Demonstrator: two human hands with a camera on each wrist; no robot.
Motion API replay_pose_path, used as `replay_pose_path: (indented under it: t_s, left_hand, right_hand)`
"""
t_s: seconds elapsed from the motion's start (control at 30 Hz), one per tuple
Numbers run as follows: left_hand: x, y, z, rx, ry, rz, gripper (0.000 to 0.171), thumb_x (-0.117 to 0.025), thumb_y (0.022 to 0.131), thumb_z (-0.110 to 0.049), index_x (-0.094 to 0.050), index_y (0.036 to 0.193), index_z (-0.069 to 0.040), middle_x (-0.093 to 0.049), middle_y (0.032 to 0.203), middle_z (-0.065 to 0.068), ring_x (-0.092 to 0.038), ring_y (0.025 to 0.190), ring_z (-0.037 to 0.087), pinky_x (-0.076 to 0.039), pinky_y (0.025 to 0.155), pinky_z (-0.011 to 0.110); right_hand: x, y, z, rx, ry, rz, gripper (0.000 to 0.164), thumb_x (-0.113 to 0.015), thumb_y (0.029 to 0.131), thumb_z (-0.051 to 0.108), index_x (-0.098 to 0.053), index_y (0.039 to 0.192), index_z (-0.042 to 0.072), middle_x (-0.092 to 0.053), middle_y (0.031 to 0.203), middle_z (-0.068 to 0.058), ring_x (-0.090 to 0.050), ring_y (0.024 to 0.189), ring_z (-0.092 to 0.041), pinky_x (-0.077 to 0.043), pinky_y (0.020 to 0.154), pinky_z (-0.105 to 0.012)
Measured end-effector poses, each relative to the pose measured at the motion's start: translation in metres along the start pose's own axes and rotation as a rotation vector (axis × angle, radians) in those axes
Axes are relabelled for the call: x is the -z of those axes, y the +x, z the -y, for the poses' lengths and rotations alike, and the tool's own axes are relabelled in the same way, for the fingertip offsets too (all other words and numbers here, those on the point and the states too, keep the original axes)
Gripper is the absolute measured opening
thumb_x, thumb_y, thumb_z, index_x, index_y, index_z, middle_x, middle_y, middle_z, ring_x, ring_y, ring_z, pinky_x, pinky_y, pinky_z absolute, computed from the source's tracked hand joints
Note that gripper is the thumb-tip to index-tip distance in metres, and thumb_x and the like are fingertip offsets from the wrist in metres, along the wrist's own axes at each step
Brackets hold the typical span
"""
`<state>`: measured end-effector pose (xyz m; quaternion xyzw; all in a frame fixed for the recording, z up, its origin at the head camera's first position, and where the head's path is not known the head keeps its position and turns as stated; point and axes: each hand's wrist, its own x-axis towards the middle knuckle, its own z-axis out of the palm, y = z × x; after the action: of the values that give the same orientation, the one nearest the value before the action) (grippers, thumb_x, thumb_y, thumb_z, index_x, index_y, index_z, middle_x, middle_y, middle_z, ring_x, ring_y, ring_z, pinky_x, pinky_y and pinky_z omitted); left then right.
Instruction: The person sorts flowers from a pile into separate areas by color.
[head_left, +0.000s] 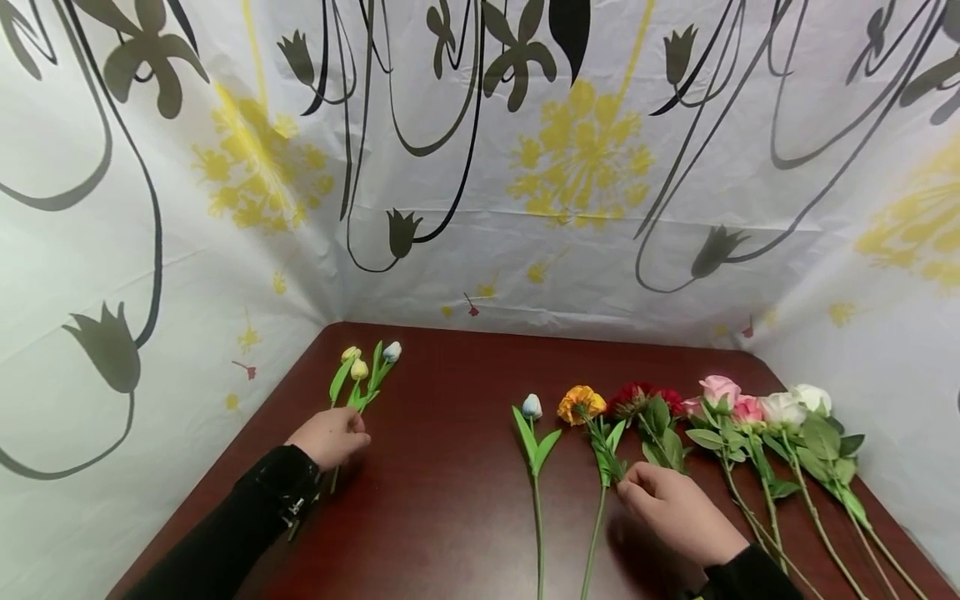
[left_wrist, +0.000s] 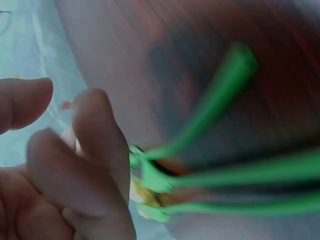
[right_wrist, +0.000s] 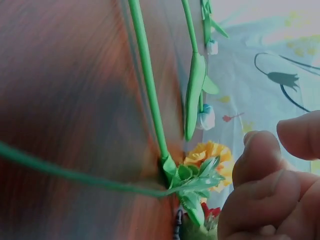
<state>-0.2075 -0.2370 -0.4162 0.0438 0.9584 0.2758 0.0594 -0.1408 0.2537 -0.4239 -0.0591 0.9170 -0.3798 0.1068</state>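
Note:
Two yellow tulips (head_left: 359,370) and a pale blue tulip (head_left: 392,352) lie together at the table's left side. My left hand (head_left: 330,437) is over their stems; in the left wrist view a gap shows between thumb and curved fingers, and the blurred green stems (left_wrist: 250,172) pass beside them. My right hand (head_left: 675,508) is at the leaves of an orange flower (head_left: 581,405), thumb and fingertips close together. In the right wrist view its thin stem (right_wrist: 90,180) runs apart from the fingers. A thicker green stem (right_wrist: 145,75) with a broad leaf lies beside it.
Another pale blue tulip (head_left: 532,407) lies left of the orange flower. To the right are dark red flowers (head_left: 633,400), pink roses (head_left: 720,390) and white roses (head_left: 783,410). A patterned white cloth (head_left: 480,183) walls in the brown table (head_left: 442,483).

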Motion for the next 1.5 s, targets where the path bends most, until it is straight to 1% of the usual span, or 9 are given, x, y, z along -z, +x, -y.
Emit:
replay_pose_path:
  t_s: [0.17, 0.37, 0.5, 0.67, 0.9, 1.1, 1.23, 1.37, 1.5]
  left_hand:
    - [-0.001, 0.008, 0.021, 0.041, 0.064, -0.017, 0.022, -0.073, 0.09, -0.02, -0.057, 0.08, -0.008, -0.056, 0.065, 0.004, -0.055, 0.056, 0.02, -0.041, 0.053, 0.033]
    - [-0.006, 0.015, 0.034, 0.059, 0.145, -0.02, 0.028, -0.076, 0.086, -0.016, -0.055, 0.068, -0.009, -0.053, 0.06, 0.004, -0.052, 0.052, 0.02, -0.039, 0.052, 0.033]
    - [-0.009, 0.019, 0.038, 0.045, 0.164, -0.03, 0.028, -0.074, 0.084, -0.01, -0.056, 0.062, -0.01, -0.051, 0.055, 0.002, -0.05, 0.049, 0.02, -0.038, 0.049, 0.032]
    - [-0.01, 0.025, 0.035, 0.025, 0.211, -0.038, 0.028, -0.065, 0.085, -0.004, -0.055, 0.059, -0.01, -0.048, 0.052, 0.001, -0.048, 0.046, 0.019, -0.035, 0.045, 0.03]
    - [-0.009, 0.028, 0.031, 0.022, 0.261, -0.034, 0.025, -0.064, 0.083, -0.005, -0.055, 0.06, -0.009, -0.047, 0.054, 0.002, -0.047, 0.048, 0.02, -0.035, 0.046, 0.031]
    - [-0.007, 0.024, 0.033, 0.028, 0.21, -0.033, 0.031, -0.064, 0.082, -0.007, -0.049, 0.056, -0.014, -0.041, 0.052, -0.001, -0.041, 0.047, 0.017, -0.033, 0.048, 0.031]
    - [-0.004, 0.017, 0.032, 0.015, 0.139, -0.031, 0.034, -0.061, 0.083, -0.006, -0.044, 0.056, -0.016, -0.036, 0.052, -0.003, -0.038, 0.047, 0.016, -0.032, 0.05, 0.03]
    - [-0.004, 0.01, 0.027, 0.001, 0.059, -0.027, 0.035, -0.06, 0.085, -0.006, -0.042, 0.057, -0.016, -0.033, 0.053, -0.004, -0.034, 0.047, 0.014, -0.029, 0.05, 0.029]
    - [-0.006, 0.002, 0.014, -0.021, -0.013, -0.021, 0.023, -0.062, 0.086, -0.006, -0.051, 0.068, -0.013, -0.044, 0.057, -0.002, -0.042, 0.049, 0.015, -0.034, 0.05, 0.03]
  right_hand:
    - [-0.001, -0.002, -0.008, 0.039, 0.015, 0.039, 0.027, -0.058, 0.103, 0.037, -0.066, 0.103, 0.011, -0.056, 0.077, -0.004, -0.05, 0.066, -0.018, -0.037, 0.059, -0.034]
    - [-0.005, -0.002, -0.008, 0.119, 0.047, 0.081, 0.031, -0.056, 0.104, 0.04, -0.064, 0.101, 0.01, -0.058, 0.073, -0.003, -0.051, 0.06, -0.015, -0.039, 0.057, -0.032]
    - [-0.008, -0.001, -0.008, 0.149, 0.05, 0.091, 0.031, -0.055, 0.105, 0.04, -0.064, 0.1, 0.01, -0.058, 0.072, -0.002, -0.051, 0.06, -0.014, -0.039, 0.057, -0.032]
    - [-0.009, -0.002, -0.006, 0.158, 0.048, 0.108, 0.029, -0.054, 0.105, 0.037, -0.064, 0.101, 0.01, -0.059, 0.073, -0.002, -0.051, 0.061, -0.014, -0.039, 0.058, -0.033]
    - [-0.01, -0.003, -0.006, 0.145, 0.112, 0.152, 0.032, -0.053, 0.105, 0.039, -0.062, 0.102, 0.009, -0.058, 0.074, -0.005, -0.044, 0.056, -0.013, -0.037, 0.053, -0.031]
    - [-0.013, -0.003, -0.01, 0.138, 0.158, 0.172, 0.034, -0.053, 0.105, 0.041, -0.063, 0.103, 0.009, -0.059, 0.074, -0.005, -0.043, 0.054, -0.013, -0.039, 0.051, -0.03]
    - [-0.015, -0.004, -0.011, 0.143, 0.171, 0.18, 0.034, -0.052, 0.106, 0.04, -0.064, 0.104, 0.008, -0.059, 0.075, -0.005, -0.043, 0.055, -0.012, -0.039, 0.052, -0.03]
    - [-0.014, -0.005, -0.01, 0.163, 0.171, 0.18, 0.034, -0.052, 0.106, 0.04, -0.063, 0.104, 0.007, -0.058, 0.074, -0.005, -0.041, 0.053, -0.012, -0.038, 0.051, -0.03]
    - [-0.015, -0.004, -0.008, 0.184, 0.162, 0.172, 0.034, -0.052, 0.106, 0.039, -0.063, 0.102, 0.007, -0.057, 0.072, -0.003, -0.041, 0.053, -0.012, -0.038, 0.051, -0.029]
